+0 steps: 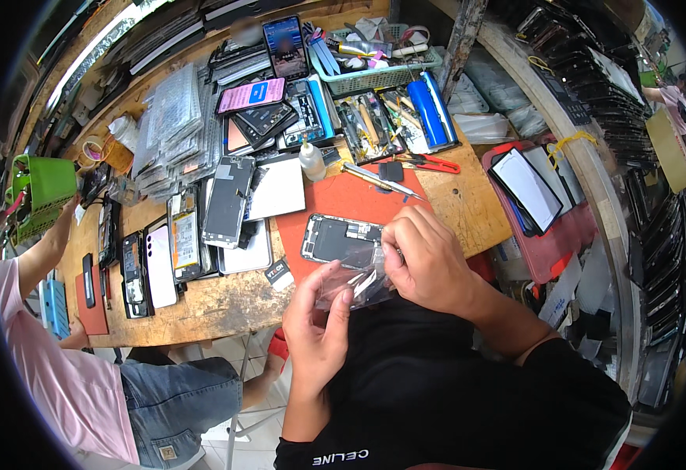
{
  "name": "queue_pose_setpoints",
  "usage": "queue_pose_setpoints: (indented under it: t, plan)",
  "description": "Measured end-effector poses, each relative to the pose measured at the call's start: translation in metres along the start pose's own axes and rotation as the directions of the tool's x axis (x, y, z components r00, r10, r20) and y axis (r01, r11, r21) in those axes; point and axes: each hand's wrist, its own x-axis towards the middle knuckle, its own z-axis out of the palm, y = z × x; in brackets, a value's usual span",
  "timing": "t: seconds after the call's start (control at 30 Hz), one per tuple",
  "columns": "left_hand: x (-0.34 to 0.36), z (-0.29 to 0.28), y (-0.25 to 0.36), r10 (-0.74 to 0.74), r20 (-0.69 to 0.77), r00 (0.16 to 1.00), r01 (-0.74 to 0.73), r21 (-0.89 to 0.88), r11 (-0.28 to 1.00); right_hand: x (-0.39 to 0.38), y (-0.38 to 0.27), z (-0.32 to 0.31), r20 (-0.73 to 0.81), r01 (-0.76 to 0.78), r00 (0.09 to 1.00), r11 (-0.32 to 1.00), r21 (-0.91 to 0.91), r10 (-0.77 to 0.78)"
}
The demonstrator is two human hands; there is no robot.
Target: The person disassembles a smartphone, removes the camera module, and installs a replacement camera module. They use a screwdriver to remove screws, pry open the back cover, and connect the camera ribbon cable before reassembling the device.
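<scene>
Between my two hands is a small transparent plastic bag (368, 291) with thin pale strips showing in it. My left hand (317, 317) grips its near left side between thumb and fingers. My right hand (425, 254) is closed, fingertips pinched together at the bag's right edge; whatever else they hold is hidden. Just beyond the hands an opened phone (329, 237), its dark inner parts exposed, lies on a red mat (292, 235). Past it on the mat are tweezers (382, 178), a small black square piece (390, 171) and a white dropper bottle (311, 160).
Phones and a detached phone screen (228, 200) cover the left of the wooden table (225, 315). Stacked plastic sleeves (172, 117), a tool tray (370, 129) and a green basket (386, 72) stand behind. A red-handled cutter (433, 162) lies right. At left, another person holds a green basket (49, 184).
</scene>
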Motion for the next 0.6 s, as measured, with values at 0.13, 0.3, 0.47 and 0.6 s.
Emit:
queue_pose_setpoints:
  t: [0.13, 0.3, 0.47, 0.6]
  plan:
    - [-0.003, -0.025, -0.012, -0.121, -0.038, 0.992, 0.114, -0.150, 0.982, 0.015, 0.017, -0.011, 0.241, -0.122, 0.968, 0.969, 0.215, 0.069]
    - [0.016, -0.062, -0.055, 0.029, -0.373, 0.927, -0.188, -0.397, 0.899, 0.127, 0.108, 0.020, -0.052, -0.229, 0.961, 0.883, 0.409, 0.273]
    - [0.020, -0.064, -0.095, 0.278, -0.579, 0.766, -0.361, -0.031, 0.932, 0.244, 0.193, 0.095, -0.086, -0.220, 0.962, 0.925, 0.309, 0.257]
    - [0.015, -0.062, -0.105, 0.311, -0.593, 0.743, -0.374, 0.018, 0.927, 0.296, 0.215, 0.134, -0.095, -0.250, 0.956, 0.939, 0.238, 0.278]
